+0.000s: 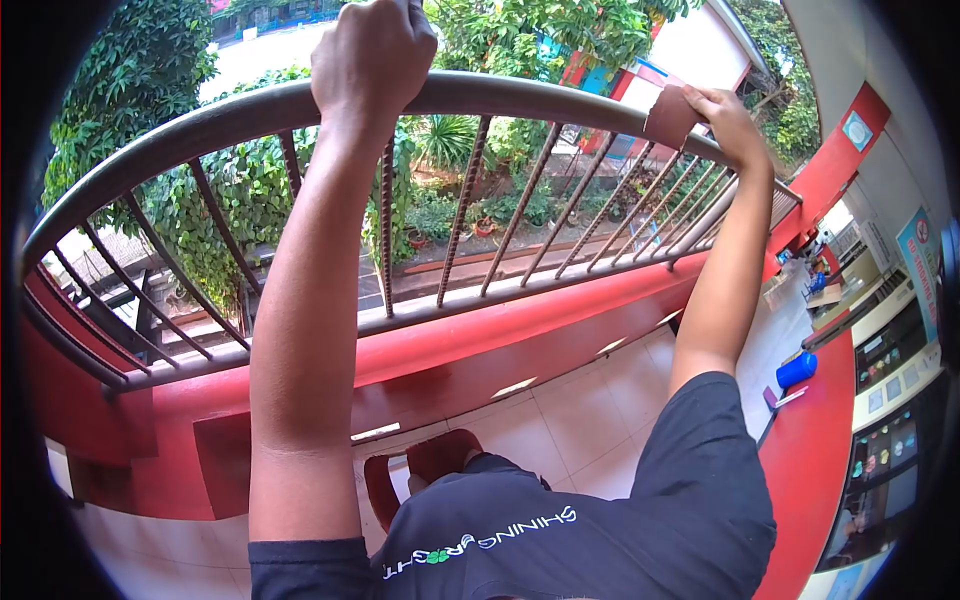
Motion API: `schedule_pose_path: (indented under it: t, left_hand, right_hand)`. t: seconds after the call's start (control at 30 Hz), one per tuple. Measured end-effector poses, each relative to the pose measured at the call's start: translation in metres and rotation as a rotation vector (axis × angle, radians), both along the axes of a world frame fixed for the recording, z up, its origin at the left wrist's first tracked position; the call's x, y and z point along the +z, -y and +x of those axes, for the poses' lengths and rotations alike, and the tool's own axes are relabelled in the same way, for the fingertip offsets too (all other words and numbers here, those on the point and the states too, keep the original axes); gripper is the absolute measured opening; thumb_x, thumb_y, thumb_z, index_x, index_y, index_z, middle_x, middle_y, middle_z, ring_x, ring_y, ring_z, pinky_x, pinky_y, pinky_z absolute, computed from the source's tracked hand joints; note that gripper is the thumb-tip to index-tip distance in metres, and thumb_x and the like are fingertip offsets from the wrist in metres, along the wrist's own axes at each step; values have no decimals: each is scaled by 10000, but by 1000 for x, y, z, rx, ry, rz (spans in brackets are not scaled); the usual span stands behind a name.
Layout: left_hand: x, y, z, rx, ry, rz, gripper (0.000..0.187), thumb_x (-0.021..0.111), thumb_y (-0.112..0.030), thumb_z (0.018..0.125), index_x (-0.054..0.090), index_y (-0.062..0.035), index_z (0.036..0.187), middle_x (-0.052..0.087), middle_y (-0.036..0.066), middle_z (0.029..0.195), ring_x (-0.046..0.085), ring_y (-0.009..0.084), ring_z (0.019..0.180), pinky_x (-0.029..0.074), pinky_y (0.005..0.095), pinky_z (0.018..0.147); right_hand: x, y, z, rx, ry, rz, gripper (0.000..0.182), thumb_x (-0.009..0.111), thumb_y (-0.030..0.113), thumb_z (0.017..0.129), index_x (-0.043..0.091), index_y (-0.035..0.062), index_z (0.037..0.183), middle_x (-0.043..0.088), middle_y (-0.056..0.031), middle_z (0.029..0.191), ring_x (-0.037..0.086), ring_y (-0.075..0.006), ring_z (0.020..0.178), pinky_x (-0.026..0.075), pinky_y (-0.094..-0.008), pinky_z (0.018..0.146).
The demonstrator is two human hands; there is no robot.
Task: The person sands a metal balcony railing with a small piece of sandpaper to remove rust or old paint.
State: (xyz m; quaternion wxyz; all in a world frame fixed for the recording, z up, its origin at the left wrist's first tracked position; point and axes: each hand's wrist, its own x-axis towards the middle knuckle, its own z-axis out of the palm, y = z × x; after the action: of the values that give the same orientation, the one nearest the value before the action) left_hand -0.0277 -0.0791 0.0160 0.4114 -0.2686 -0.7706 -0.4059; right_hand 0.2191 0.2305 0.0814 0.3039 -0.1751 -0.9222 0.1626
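My left hand (372,55) is closed in a fist at the top of the view, its wrist crossing in front of the dark metal handrail (520,97). Its fingertips are turned away, so whatever they may hold is hidden. On the right, my right hand (728,125) pinches a reddish-brown piece of sandpaper (672,118) with a ragged edge. The sheet lies over the handrail, with my thumb along its upper side. Ribbed vertical bars (465,210) run below the rail to a lower pipe.
A red ledge (500,325) carries the railing. Plants (440,145) grow beyond it. Below is a tiled floor (570,415) with a red-brown chair (440,455). A blue container (797,370) stands on a red surface at right.
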Motion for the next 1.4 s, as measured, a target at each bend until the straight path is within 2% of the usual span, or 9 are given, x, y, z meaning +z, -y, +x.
schedule_pose_path:
  t: [0.1,0.2,0.3,0.37,0.43,0.53,0.9,1.1,1.4]
  left_hand:
    - [-27,-2,-14,-243,-589,280,240,576,-224,1036,728,-38,1044,744,148,774,729,339,640,576,396,580]
    - [-79,7,-2,-453,-574,225,200,558,-129,1029,726,-23,1051,731,136,747,728,283,598,577,336,552]
    - [-171,12,73,-844,72,241,215,521,-69,1025,716,22,1034,758,117,836,754,227,754,599,362,717]
    - [-267,-1,116,-1119,511,-25,206,568,-72,996,732,18,1083,726,193,1179,681,285,1160,492,439,1032]
    - [-288,-8,144,-1251,524,-239,221,598,-110,1007,731,-3,1146,313,207,1649,562,336,1325,444,435,1110]
    - [-295,-20,167,-1466,1078,-129,273,588,-178,1042,699,-2,1219,213,172,1669,527,284,1353,505,406,1064]
    - [-315,-53,196,-1118,831,-207,227,614,-155,1032,696,-2,1178,526,111,1175,575,227,1153,498,371,996]
    - [-326,-74,216,-1047,949,-71,242,623,-116,1020,697,-36,1237,607,148,1237,627,285,1130,494,388,987]
    - [-331,-71,228,-982,1019,21,262,582,-161,1047,695,0,1221,686,137,1181,669,252,1073,508,377,959]
  right_hand:
    - [-89,23,56,161,-275,-476,417,572,381,1058,729,1,1129,755,-64,961,688,-121,814,529,-273,750]
    - [-212,53,67,183,-310,-729,408,592,400,1051,704,15,977,680,-31,818,618,-111,649,501,-247,600]
    - [-316,98,72,164,-370,-1102,368,577,351,1067,700,14,984,674,-42,795,639,-121,649,541,-261,626]
    - [-369,127,62,114,-419,-1319,344,576,320,1070,701,10,985,679,-40,790,677,-126,688,575,-273,658]
    - [-375,133,56,154,-381,-1319,332,580,312,1069,705,14,994,689,-37,813,688,-126,707,587,-279,674]
    - [-377,126,60,260,-312,-1321,311,583,294,1071,721,17,1039,722,-34,906,697,-108,765,593,-281,712]
    - [-395,106,68,510,-157,-1435,318,554,300,1087,679,34,1210,713,6,1016,649,-57,884,515,-228,751]
    - [-393,91,82,592,-245,-1679,607,640,314,1037,411,37,1526,685,-62,1197,660,-145,1091,539,-309,948]
    - [-400,99,82,492,-62,-1503,401,758,20,916,685,37,1310,733,-43,1149,683,-95,1022,563,-269,915]
